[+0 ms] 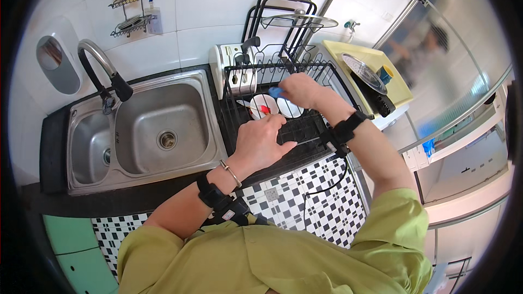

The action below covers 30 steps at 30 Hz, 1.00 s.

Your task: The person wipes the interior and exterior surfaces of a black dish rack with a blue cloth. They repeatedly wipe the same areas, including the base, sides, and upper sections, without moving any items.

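My right hand (300,90) is closed on a small blue thing (276,92) above a black wire dish rack (278,65). My left hand (261,139) is over the rack's front, fingertips near a white bowl (257,102) that holds a small red thing (265,109); whether the fingers grip anything is hard to tell. A second white bowl (290,108) sits beside it, under my right hand. White handles or utensils lie partly hidden by the rack wires. A white knife block (224,69) with dark-handled tools stands at the rack's left end.
To the left is a double steel sink (163,114) with a pull-out faucet (98,61). A glass pot lid (300,20) rests high on the rack. At the right, a yellow tray (384,57) holds a metal strainer (363,73) and a blue-and-yellow cup (385,74). A blurred person is behind glass.
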Available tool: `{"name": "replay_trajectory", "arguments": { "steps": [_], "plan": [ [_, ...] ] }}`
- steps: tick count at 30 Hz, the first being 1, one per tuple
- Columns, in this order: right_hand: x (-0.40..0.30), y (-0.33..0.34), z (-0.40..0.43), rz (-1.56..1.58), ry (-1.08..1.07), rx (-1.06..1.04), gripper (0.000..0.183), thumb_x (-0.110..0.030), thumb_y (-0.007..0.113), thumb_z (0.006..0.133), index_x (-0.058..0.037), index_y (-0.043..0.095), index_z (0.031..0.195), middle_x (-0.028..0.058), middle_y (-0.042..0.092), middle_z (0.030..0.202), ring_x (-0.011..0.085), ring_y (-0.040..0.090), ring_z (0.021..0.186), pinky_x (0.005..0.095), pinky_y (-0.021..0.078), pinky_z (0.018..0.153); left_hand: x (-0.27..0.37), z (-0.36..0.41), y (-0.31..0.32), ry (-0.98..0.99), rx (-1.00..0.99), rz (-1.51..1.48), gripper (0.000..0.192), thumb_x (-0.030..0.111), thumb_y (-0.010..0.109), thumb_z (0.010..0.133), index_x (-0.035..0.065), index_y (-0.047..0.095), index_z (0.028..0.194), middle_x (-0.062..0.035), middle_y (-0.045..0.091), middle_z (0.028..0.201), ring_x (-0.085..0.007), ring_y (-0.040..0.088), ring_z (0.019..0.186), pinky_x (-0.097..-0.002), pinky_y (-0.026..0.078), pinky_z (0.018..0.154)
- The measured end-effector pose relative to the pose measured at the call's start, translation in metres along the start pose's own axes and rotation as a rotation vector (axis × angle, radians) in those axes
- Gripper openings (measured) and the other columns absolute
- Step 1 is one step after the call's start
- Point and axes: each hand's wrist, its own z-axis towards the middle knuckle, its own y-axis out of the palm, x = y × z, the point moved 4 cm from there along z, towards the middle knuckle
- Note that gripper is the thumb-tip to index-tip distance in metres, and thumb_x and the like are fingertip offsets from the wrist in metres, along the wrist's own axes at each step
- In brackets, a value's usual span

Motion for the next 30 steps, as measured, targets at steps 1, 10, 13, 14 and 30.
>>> {"name": "replay_trajectory", "arguments": {
  "steps": [1,10,13,14,30],
  "plan": [
    [-0.015,-0.006,0.0,0.038,-0.1,-0.011,0.022,-0.024,0.062,0.091,-0.0038,0.07,0.095,0.0202,0.069,0.088,0.0412,0.066,0.084,0.0469,0.0539,0.076,0.0,0.0,0.0,0.001,0.007,-0.004,0.047,0.03,0.087,0.067,0.0061,0.066,0.101,-0.0069,0.071,0.087,-0.022,0.069,0.069,-0.034,0.055,0.063],
    [0.066,-0.068,-0.034,0.335,0.268,0.351,0.028,-0.024,0.06,0.093,-0.003,0.069,0.111,0.0217,0.07,0.092,0.039,0.068,0.086,0.0456,0.0544,0.077,0.005,0.001,0.0,0.013,-0.012,0.01,0.046,0.031,0.087,0.067,0.0057,0.067,0.1,-0.0076,0.071,0.088,-0.0221,0.069,0.069,-0.0342,0.055,0.062],
    [0.076,-0.045,-0.016,0.359,0.226,0.421,0.027,-0.015,0.059,0.091,-0.0006,0.064,0.114,0.0239,0.069,0.098,0.0395,0.068,0.093,0.0479,0.0537,0.082,0.005,0.001,0.002,0.032,-0.014,-0.003,0.046,0.031,0.087,0.067,0.0058,0.067,0.1,-0.0074,0.071,0.088,-0.0221,0.069,0.07,-0.0343,0.055,0.062],
    [0.058,-0.038,0.0,0.24,0.244,0.302,0.028,-0.013,0.058,0.091,-0.0011,0.062,0.116,0.0252,0.069,0.099,0.0408,0.067,0.094,0.0479,0.0538,0.081,0.003,0.002,0.0,0.022,-0.013,0.005,0.046,0.031,0.087,0.067,0.0058,0.067,0.1,-0.0074,0.071,0.088,-0.0224,0.07,0.07,-0.0345,0.055,0.062],
    [-0.018,-0.048,-0.04,0.304,-0.07,-0.401,0.021,-0.007,0.057,0.087,-0.001,0.069,0.103,0.0209,0.071,0.092,0.0384,0.068,0.091,0.0431,0.0541,0.08,0.004,-0.001,-0.002,-0.016,-0.026,0.0,0.045,0.033,0.085,0.069,0.0067,0.065,0.101,-0.0077,0.071,0.088,-0.0287,0.07,0.073,-0.0391,0.055,0.064]
  ]
}}
